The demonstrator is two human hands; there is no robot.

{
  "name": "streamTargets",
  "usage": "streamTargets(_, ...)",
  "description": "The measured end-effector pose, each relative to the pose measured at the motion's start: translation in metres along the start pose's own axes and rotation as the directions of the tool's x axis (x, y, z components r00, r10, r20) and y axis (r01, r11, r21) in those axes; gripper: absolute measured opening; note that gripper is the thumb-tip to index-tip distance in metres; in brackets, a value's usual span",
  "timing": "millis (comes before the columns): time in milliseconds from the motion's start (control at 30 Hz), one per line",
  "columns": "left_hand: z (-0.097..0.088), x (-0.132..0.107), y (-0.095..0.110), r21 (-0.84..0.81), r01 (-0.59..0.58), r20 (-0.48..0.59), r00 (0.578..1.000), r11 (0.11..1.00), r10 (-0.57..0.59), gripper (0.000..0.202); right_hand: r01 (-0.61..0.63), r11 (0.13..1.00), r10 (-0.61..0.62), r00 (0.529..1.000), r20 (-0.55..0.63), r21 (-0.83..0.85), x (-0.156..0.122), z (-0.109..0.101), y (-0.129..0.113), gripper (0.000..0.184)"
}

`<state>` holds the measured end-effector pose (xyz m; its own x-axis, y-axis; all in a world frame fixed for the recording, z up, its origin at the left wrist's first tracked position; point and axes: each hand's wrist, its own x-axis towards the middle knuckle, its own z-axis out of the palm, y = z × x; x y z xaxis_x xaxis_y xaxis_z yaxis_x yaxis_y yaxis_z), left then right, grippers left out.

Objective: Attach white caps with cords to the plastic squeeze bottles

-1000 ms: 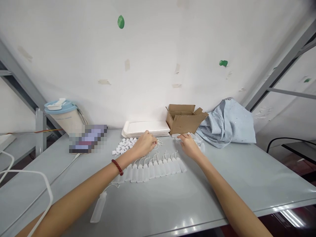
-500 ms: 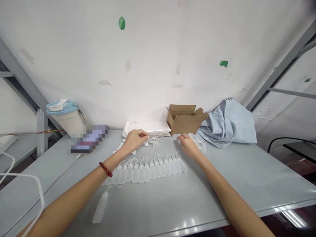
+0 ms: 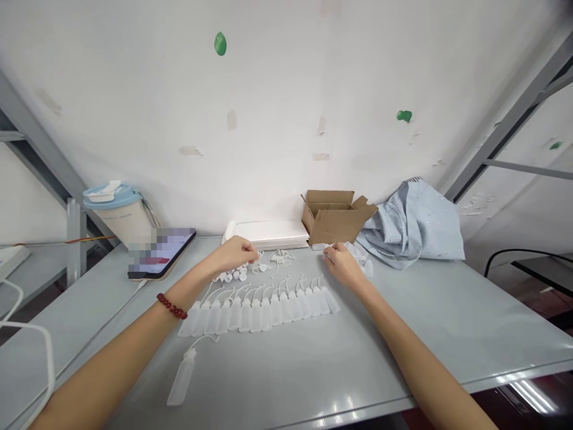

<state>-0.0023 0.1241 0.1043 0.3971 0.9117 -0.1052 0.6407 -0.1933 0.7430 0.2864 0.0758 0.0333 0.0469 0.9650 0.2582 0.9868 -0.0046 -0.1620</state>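
A row of several small translucent squeeze bottles (image 3: pixel 259 307) with thin bent nozzles lies across the grey table (image 3: pixel 313 370). My left hand (image 3: pixel 233 255) hovers over a scatter of small white caps (image 3: pixel 235 275), fingers curled in a pinch on something too small to name. To the right of the caps lies a heap of loose white nozzles (image 3: pixel 280 258). My right hand (image 3: pixel 342 263) rests beside several empty bottles (image 3: pixel 362 260) near the cardboard box, fingers closed on one small bottle. One bottle (image 3: pixel 181 375) lies apart at the front left.
An open cardboard box (image 3: pixel 335 218) and a stack of white trays (image 3: pixel 271 233) stand against the back wall. Blue cloth (image 3: pixel 414 224) lies at the right. A phone (image 3: pixel 161 254) on a cable and a lidded tub (image 3: pixel 119 212) sit at the left. Metal frame struts flank both sides.
My left hand has moved left from the nozzle heap to above the caps. My right hand has stayed by the empty bottles.
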Motion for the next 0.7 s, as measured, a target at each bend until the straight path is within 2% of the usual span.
streamTargets(200, 0.001, -0.005, 0.0, -0.184, 0.009, -0.081, 0.996, 0.983, -0.025, 0.024, -0.019, 0.999, 0.019, 1.0, 0.005, -0.031, -0.002, 0.001, -0.001, 0.022)
streamTargets(367, 0.004, -0.009, -0.002, -0.195, 0.075, -0.021, 0.997, 0.978, -0.08, 0.013, -0.047, 0.999, 0.047, 0.999, 0.007, -0.005, -0.001, 0.003, 0.001, 0.015)
streamTargets(567, 0.003, -0.012, 0.005, -0.274, 0.033, -0.029, 0.999, 0.961, -0.043, 0.018, -0.022, 0.993, 0.029, 0.998, -0.061, 0.117, 0.0, -0.003, -0.005, 0.025)
streamTargets(700, 0.007, -0.02, 0.006, -0.33, 0.021, -0.056, 0.998, 0.944, -0.042, 0.02, 0.07, 0.966, -0.037, 0.99, -0.137, 0.249, -0.006, -0.012, -0.022, 0.029)
